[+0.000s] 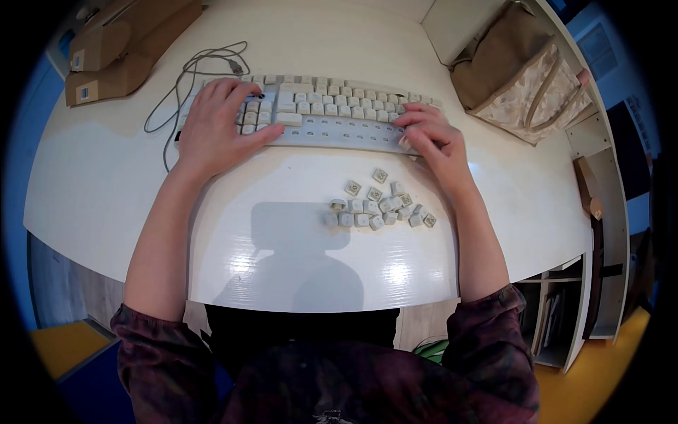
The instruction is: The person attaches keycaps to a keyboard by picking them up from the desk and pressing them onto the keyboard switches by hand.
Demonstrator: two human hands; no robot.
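Right grip [439, 141]: fingers bent together at the keyboard's near edge, toward its right end; a pale piece [405, 142] shows by the fingertips, perhaps a keycap, but from where I watch I cannot tell whether it is clasped.
Left grip [213, 127]: spread and released, palm down across the keyboard's left end, thumb reaching along the caps; I judge it is steadying the board.
Keyboard [353, 145]: under both grips, lying flat and running crosswise from one to the other.
Bare strip [335, 131]: between the grips, on the side toward the body; I see sockets there without caps.
Capped rows [342, 100]: just beyond the bare strip, and also under the left grip.
Loose keycaps [376, 222]: clustered nearer the body than the right grip and inward of it, some showing hollow undersides.
Progress: I judge the near rows largely stripped and the far rows and left block mostly capped, so well under all of it is done.
Cable [185, 76]: looped beyond and outside the left grip.
Brown cardboard [145, 55]: farther out past the cable.
Bag [515, 71]: well beyond the right grip, outward.
Table [522, 205]: beneath everything the grips touch.
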